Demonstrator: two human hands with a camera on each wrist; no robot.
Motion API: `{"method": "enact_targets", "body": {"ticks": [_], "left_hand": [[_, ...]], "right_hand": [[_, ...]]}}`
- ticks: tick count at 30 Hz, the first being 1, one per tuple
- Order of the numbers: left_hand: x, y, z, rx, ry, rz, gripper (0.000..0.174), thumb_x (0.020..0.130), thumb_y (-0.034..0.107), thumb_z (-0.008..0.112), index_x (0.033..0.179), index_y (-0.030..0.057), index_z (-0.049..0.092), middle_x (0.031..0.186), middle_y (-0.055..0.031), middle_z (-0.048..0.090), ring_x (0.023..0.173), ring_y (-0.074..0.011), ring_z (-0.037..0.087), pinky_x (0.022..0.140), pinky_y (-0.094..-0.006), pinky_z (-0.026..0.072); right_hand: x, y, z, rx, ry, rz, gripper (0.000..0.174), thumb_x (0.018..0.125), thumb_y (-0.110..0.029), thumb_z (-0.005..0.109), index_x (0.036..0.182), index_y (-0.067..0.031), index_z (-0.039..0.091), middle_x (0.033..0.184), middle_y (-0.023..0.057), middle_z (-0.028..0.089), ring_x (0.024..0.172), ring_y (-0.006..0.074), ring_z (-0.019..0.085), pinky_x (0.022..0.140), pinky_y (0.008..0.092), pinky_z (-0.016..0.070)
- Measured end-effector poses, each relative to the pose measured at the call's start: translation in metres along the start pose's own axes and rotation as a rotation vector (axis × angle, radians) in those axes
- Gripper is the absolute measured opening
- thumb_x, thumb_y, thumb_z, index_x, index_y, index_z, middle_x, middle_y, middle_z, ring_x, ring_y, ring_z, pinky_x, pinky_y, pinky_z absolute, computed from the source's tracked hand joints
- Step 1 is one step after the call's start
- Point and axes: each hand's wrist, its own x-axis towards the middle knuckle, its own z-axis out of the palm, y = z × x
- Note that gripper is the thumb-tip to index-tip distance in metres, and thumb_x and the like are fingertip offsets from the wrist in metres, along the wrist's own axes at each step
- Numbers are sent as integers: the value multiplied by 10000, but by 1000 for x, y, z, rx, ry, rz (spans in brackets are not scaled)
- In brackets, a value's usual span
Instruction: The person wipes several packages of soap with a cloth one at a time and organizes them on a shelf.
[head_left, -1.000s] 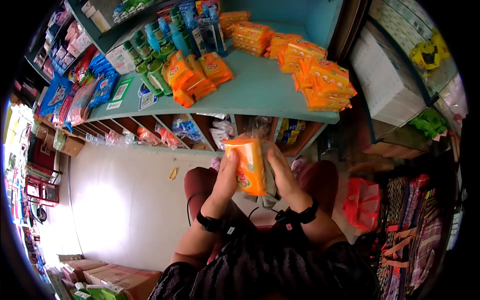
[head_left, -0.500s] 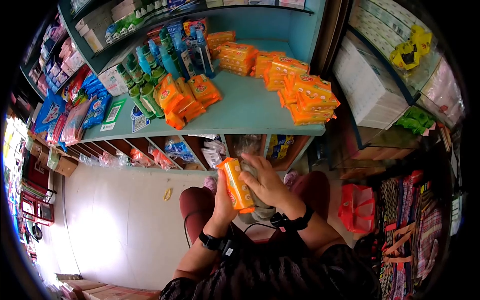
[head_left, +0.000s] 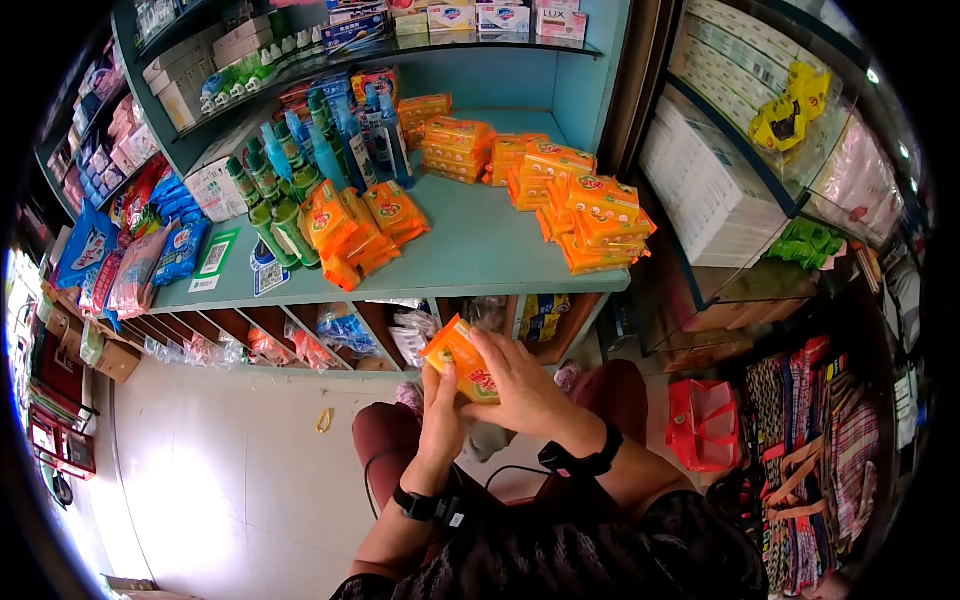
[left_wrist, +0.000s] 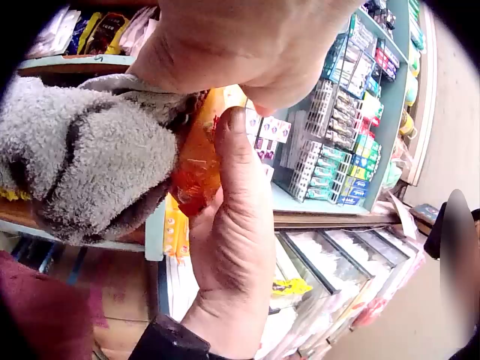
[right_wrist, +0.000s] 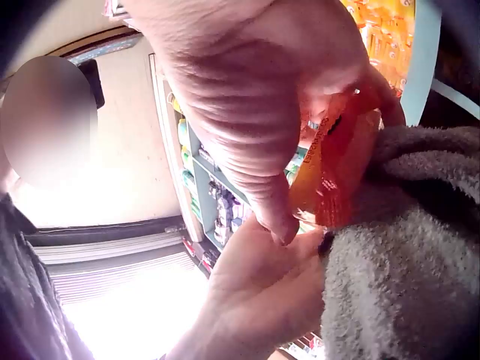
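Note:
Both hands hold an orange plastic-wrapped pack (head_left: 461, 358) with red lettering, tilted above the lap in the head view. My left hand (head_left: 441, 410) grips its left side, and the left thumb (left_wrist: 235, 150) presses along the wrapper in the left wrist view. Across the pack's right part lies my right hand (head_left: 525, 388), its thumb down by the near end. A fluffy grey cloth (left_wrist: 112, 154) bunches up against the pack, mostly hidden below the hands in the head view. The crinkled wrapper end (right_wrist: 337, 180) shows between the hands in the right wrist view.
A green counter (head_left: 470, 240) stands ahead, with stacked orange packs (head_left: 600, 215) at right and a looser pile (head_left: 350, 230) at left. Green bottles (head_left: 280, 225) stand beside that pile. Cubbyholes with bagged goods (head_left: 350, 330) open below. A red bag (head_left: 703, 425) sits right of the knees.
The pack has turned, its top end now leaning left. My right hand has moved from the side over the pack's face. The grey cloth shows less. The head view has shifted.

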Motion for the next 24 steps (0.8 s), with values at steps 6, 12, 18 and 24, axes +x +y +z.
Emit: {"method": "enact_targets", "body": {"ticks": [6,12,18,24], "left_hand": [[0,-1,-9,-41,-51,-31,364,968,177,502,1293,74,376,1239,-76,501,1156,-169,480,963,-326,411],[11,-7,-46,-164,-43,-139,369,935,144,523,1281,74,414,1201,-114,554,1099,-243,557,955,-398,457],[15,-5,-105,-325,-11,-228,443,935,266,504,1271,-20,458,1218,-168,564,1137,-293,543,976,-433,440],[8,-9,-157,-438,182,-289,510,952,343,431,1312,-18,440,1298,-200,517,1192,-344,500,1040,-475,376]], "right_hand": [[6,30,-35,528,-182,186,810,743,-234,730,1391,44,330,1356,189,428,1256,258,436,1035,346,356],[42,53,-111,610,168,298,696,782,-277,704,1342,12,410,1306,140,465,1195,200,462,998,320,386],[108,124,-178,143,468,272,520,774,-224,686,1238,-42,538,1170,150,541,1072,234,545,924,341,433],[134,158,-177,-234,364,338,492,786,-245,652,1213,-25,547,1159,201,595,980,297,624,797,356,514]]}}
